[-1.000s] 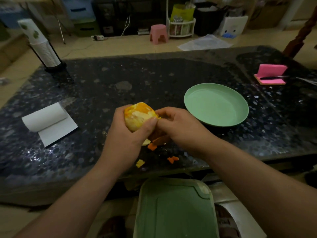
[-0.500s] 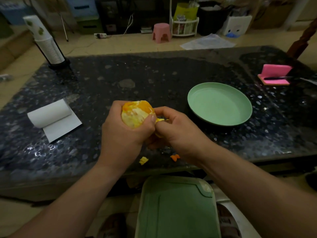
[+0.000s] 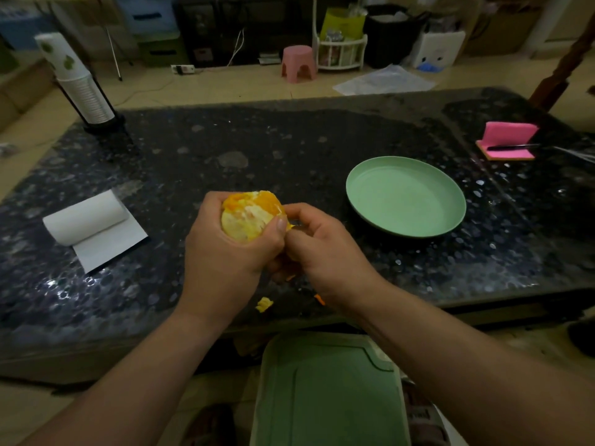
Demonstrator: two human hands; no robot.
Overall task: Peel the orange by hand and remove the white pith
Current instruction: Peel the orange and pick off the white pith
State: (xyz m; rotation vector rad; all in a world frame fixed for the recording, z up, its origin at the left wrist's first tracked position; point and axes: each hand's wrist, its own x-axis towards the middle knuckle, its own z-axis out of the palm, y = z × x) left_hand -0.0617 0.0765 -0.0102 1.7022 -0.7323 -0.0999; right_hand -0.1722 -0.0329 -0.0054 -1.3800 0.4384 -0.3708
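At the centre of the frame, above the dark tabletop, the left hand grips the partly peeled orange, fingers curled round it. The right hand pinches a bit of peel at the orange's right edge. A peel scrap lies lower on the tabletop, and a green plate sits right of centre.

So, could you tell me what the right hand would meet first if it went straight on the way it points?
The orange held in the left hand: the right hand points left and pinches at the fruit's right edge, so it would likely press straight into it.
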